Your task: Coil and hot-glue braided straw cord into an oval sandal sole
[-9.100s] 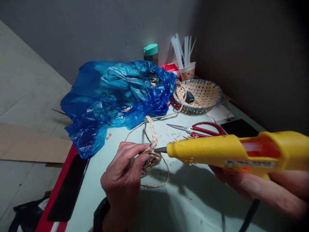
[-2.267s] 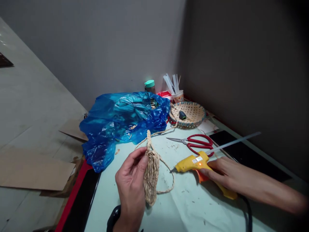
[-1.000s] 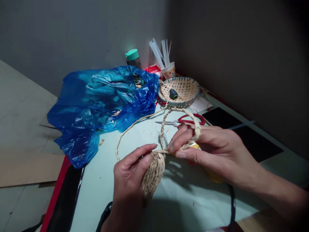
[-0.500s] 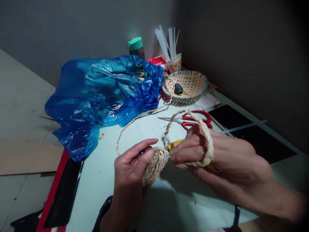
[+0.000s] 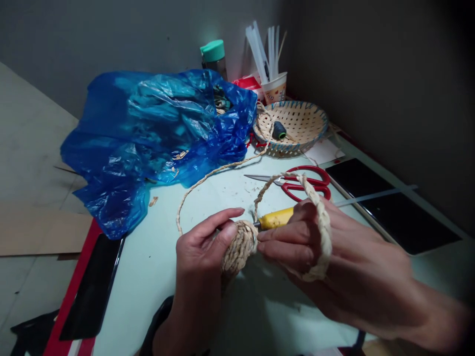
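My left hand (image 5: 208,247) is closed on a coiled piece of braided straw cord (image 5: 237,252), thumb and fingers gripping its upper side. Against the right edge of this coil, my right hand (image 5: 315,237) grips a tool with a yellow handle (image 5: 276,218). The tool's metal shank meets the coil's edge, and its tip is hidden there. A loop of braided cord (image 5: 322,232) rises from the coil and hangs over the back of my right hand. Another stretch of thin cord (image 5: 215,170) curves from behind my left hand to the woven basket.
Red-handled scissors (image 5: 293,183) lie just beyond my right hand. Behind them stand a woven basket (image 5: 304,123) with a dark thread spool (image 5: 279,130) and a paper cup (image 5: 275,89) of plastic strips. A blue plastic bag (image 5: 159,128) covers the back left. Dark panels (image 5: 96,282) lie at both sides.
My right hand has come closer to the coil, and more of the yellow handle shows. The cord loop has shifted slightly over that hand. The whole view has tilted a little.
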Motion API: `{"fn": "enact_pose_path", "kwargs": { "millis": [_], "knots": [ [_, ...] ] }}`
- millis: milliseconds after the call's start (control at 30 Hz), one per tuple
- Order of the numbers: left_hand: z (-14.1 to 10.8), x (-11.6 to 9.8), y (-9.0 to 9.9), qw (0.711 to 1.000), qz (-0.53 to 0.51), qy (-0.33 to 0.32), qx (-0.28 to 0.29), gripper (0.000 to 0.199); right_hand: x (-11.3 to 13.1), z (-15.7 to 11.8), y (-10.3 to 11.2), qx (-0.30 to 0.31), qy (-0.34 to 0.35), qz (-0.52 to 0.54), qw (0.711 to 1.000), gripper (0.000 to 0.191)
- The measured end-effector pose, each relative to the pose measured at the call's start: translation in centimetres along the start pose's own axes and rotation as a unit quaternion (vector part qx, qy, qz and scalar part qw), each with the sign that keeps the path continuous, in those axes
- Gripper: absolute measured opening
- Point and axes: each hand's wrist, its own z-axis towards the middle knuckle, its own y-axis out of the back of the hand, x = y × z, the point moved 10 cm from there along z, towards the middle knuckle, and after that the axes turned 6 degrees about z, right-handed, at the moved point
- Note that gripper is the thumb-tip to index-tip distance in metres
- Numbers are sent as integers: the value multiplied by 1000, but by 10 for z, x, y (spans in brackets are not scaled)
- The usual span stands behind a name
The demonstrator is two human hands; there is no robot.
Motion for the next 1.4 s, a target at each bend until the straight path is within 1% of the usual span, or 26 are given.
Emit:
{"fn": "enact_pose_path", "kwargs": {
  "millis": [100, 133, 200, 267, 300, 400, 500, 633, 733, 867, 967, 1033, 1100, 1300, 1400],
  "knots": [
    [0, 0, 0, 1000, 2, 0, -4, 14, 3, 2, 6, -37, -4, -4, 999, 27],
    [0, 1, 0, 1000, -2, 3, -1, 14, 6, 3, 5, -33, 7, -20, 999, 26],
    [0, 4, -1, 1000, -16, 15, 5, 17, 15, 5, -2, 9, 57, -70, 996, 23],
    [-1, 7, -1, 999, -27, 29, 6, 19, 20, 5, -7, 34, 90, -128, 987, 24],
    [-1, 10, -1, 999, -30, 37, 6, 19, 20, 4, -9, 40, 98, -149, 983, 26],
    [-3, 15, -2, 997, -40, 58, 12, 19, 21, 3, -10, 26, 110, -174, 978, 28],
    [-4, 17, -3, 996, -63, 68, 18, 20, 20, 0, -13, 32, 109, -168, 979, 27],
    [-5, 17, -5, 994, -83, 72, 25, 21, 14, -4, -17, 68, 88, -166, 980, 35],
    [-6, 18, -7, 992, -98, 77, 32, 21, 15, -6, -16, 69, 89, -164, 980, 38],
    [-5, 21, -7, 989, -120, 79, 30, 22, 18, -3, -12, 31, 85, -120, 989, 36],
    [-3, 25, -8, 986, -143, 86, 32, 23, 26, 0, -9, -3, 119, -111, 987, 30],
    [-3, 26, -8, 984, -152, 87, 31, 24, 28, 2, -10, -7, 129, -122, 984, 29],
    [-3, 27, -8, 983, -160, 84, 29, 24, 26, 4, -10, -8, 122, -131, 984, 29],
    [-2, 29, -11, 977, -194, 78, 32, 23, 28, 5, -9, -28, 135, -111, 984, 25],
    [-2, 34, -15, 971, -214, 94, 40, 24, 27, 5, -11, -22, 136, -115, 984, 23]
  ]
}}
